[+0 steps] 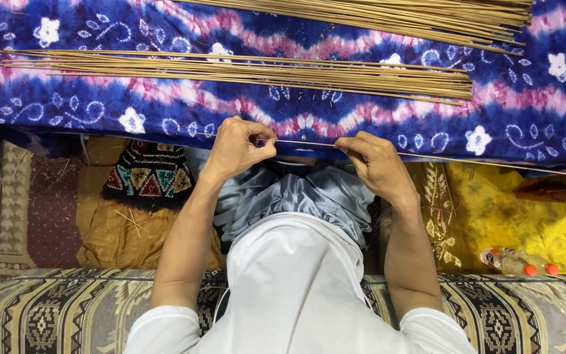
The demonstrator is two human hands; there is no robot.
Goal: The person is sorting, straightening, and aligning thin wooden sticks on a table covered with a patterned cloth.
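Here, the left hand (236, 147) and right hand (376, 164) each keep a narrow grip on one thin stick (309, 143). It lies level between them. A stick bundle (244, 71) rests on the blue cloth (165, 111) beyond.

You are holding one long, thin, tan stick (306, 142). It lies flat and runs sideways along the near edge of the blue cloth. Your fingers pinch it near its left end, and its far right end pokes out past the cloth.

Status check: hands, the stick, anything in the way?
Left hand and right hand both pinch one thin stick over the blue patterned cloth. Stick bundle lies beyond, apart. Nothing in the way.
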